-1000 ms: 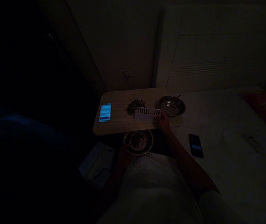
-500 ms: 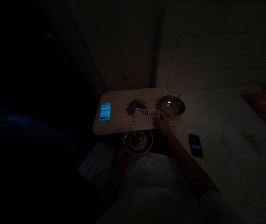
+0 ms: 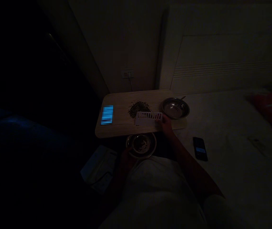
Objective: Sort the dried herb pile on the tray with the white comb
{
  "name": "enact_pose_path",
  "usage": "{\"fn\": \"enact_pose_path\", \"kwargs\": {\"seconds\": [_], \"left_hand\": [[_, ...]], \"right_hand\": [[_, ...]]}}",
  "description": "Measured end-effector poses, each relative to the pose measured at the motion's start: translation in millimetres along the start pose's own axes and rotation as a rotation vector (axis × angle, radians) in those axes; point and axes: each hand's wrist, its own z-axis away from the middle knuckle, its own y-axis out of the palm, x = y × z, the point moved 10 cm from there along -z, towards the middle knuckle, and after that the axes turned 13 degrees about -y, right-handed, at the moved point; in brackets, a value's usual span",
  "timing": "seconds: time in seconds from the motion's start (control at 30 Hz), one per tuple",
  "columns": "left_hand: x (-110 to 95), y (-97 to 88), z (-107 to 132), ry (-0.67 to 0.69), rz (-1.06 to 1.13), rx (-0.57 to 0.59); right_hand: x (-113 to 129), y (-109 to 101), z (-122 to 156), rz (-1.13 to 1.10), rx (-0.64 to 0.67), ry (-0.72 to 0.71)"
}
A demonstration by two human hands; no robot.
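The room is very dark. My right hand (image 3: 166, 124) grips the right end of a white slotted plastic piece (image 3: 148, 118) that rests on a small wooden table (image 3: 121, 125). Just behind that piece lies a pile of small dark bits (image 3: 138, 108). My left hand (image 3: 125, 158) holds a steel bowl (image 3: 141, 145) below the table's front edge; the bowl has dark bits in it. The left fingers are mostly lost in shadow.
An empty steel bowl (image 3: 176, 108) sits at the table's right end. A lit phone (image 3: 107, 114) lies on the table's left side. A dark phone (image 3: 200, 148) lies on the white bed (image 3: 236, 152). A wall socket (image 3: 127, 74) is behind.
My right hand has slid the white slotted piece a little to the left and toward the table's front edge. The bowl in my left hand has stayed put.
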Motion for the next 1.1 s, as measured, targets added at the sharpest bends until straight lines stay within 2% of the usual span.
{"fn": "enact_pose_path", "kwargs": {"seconds": [0.2,0.57,0.73,0.83,0.97,1.1], "left_hand": [[3.3,3.0,1.3,-0.040,-0.023,0.006],[-3.0,1.2,2.3,0.028,-0.005,-0.025],[-4.4,5.3,4.7,0.041,0.010,0.003],[-1.1,2.8,2.2,-0.003,-0.003,0.004],[-2.8,-5.7,-2.4,-0.003,-0.001,0.000],[-3.3,-8.8,-4.9,-0.003,0.022,-0.004]], "right_hand": [[0.6,2.0,3.0,-0.016,0.026,0.039],[9.2,11.8,15.4,-0.120,0.129,0.132],[12.3,11.5,18.1,-0.141,0.199,0.167],[10.8,-0.5,14.0,-0.113,0.120,0.136],[10.8,-29.2,7.4,0.017,-0.113,0.051],[10.5,-38.7,6.3,0.120,-0.175,0.017]]}}
